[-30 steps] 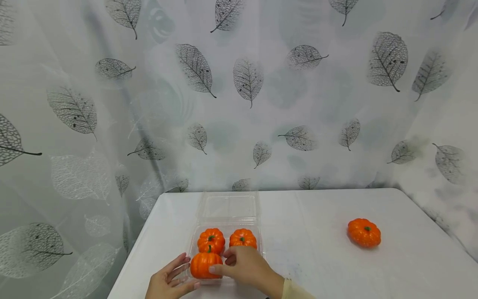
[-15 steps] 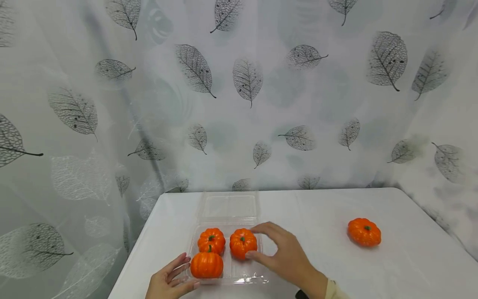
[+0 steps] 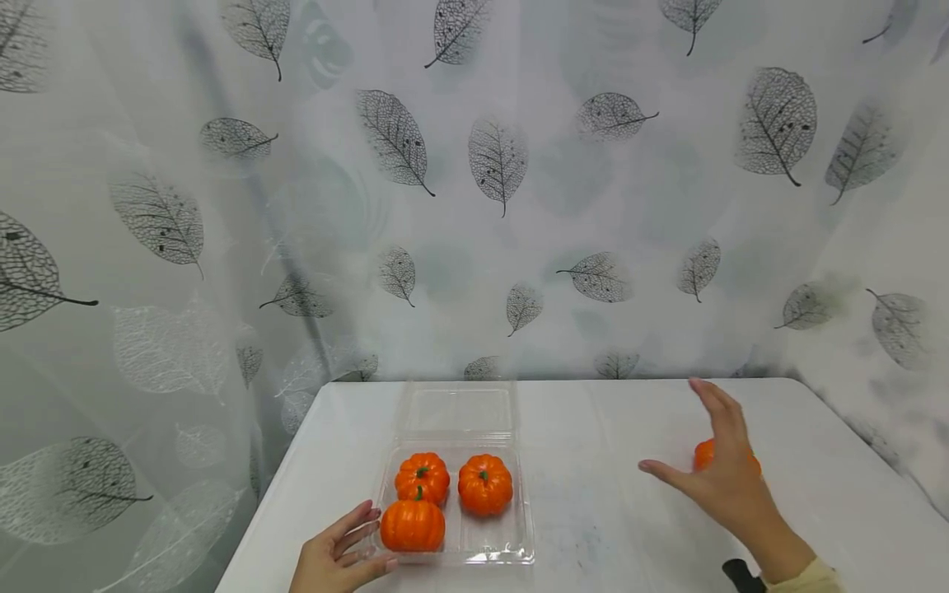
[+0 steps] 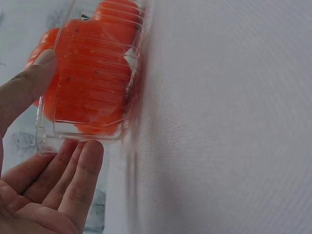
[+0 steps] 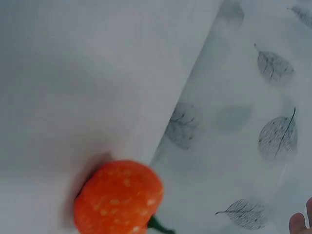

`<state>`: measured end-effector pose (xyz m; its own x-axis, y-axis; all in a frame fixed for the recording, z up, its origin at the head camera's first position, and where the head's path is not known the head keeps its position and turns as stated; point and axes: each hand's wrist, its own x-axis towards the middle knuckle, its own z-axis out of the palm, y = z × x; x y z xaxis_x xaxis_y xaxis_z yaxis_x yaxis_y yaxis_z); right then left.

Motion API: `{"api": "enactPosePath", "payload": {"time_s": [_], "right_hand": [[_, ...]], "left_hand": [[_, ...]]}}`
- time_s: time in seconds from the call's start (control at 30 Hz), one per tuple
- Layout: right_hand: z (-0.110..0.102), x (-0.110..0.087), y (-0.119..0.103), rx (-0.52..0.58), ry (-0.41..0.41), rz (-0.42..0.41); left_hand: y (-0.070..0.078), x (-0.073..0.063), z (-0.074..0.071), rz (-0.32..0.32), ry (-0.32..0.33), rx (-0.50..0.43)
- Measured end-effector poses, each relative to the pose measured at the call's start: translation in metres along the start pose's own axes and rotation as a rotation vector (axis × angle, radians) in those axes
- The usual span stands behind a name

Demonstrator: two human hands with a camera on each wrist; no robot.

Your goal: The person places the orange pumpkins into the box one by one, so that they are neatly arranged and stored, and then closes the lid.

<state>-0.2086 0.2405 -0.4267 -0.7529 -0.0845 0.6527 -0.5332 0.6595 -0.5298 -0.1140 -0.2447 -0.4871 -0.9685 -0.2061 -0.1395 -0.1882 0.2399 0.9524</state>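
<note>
My left hand (image 3: pixel 339 553) holds the front left corner of a clear plastic clamshell container (image 3: pixel 482 557). In the left wrist view its thumb (image 4: pixel 41 73) lies against one wall and its fingers (image 4: pixel 80 180) touch the adjoining one. Inside sit three small orange pumpkins: a back left one (image 3: pixel 421 476), a front left one (image 3: pixel 412 527) and a back right one (image 3: pixel 485 486). To the right, my right hand (image 3: pixel 730 478) is spread wide and holds nothing. It partly hides another orange pumpkin (image 5: pixel 119 197), which has a green stem, in the head view.
The container's lid (image 3: pixel 458 410) lies folded back toward the far edge of the white table (image 3: pixel 593 461). A leaf-printed curtain (image 3: pixel 549 198) hangs behind the table and along its sides. The container's front right compartment shows bare plastic.
My right hand has left the back right pumpkin in the container and moved right to the pumpkin on the table. The left hand has stayed at the container's corner.
</note>
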Motion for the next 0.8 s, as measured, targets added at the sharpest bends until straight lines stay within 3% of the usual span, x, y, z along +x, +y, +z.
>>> {"api": "enactPosePath", "payload": {"time_s": [0.13, 0.27, 0.4, 0.63, 0.8], "right_hand": [[-0.024, -0.005, 0.023, 0.014, -0.014, 0.158], [-0.038, -0.011, 0.045, 0.024, -0.042, 0.255], [-0.044, -0.016, 0.070, 0.037, -0.101, 0.326], [-0.051, -0.020, 0.100, 0.116, -0.207, 0.612], [-0.054, -0.022, 0.111, 0.126, -0.274, 0.727]], "left_hand": [[0.001, -0.001, 0.001, 0.011, 0.004, 0.001], [0.000, -0.001, 0.001, 0.019, 0.005, -0.006], [-0.002, 0.000, 0.000, 0.021, -0.001, -0.007], [-0.003, 0.000, -0.001, 0.009, -0.007, -0.001], [-0.002, 0.000, 0.000, 0.008, 0.000, -0.009]]}}
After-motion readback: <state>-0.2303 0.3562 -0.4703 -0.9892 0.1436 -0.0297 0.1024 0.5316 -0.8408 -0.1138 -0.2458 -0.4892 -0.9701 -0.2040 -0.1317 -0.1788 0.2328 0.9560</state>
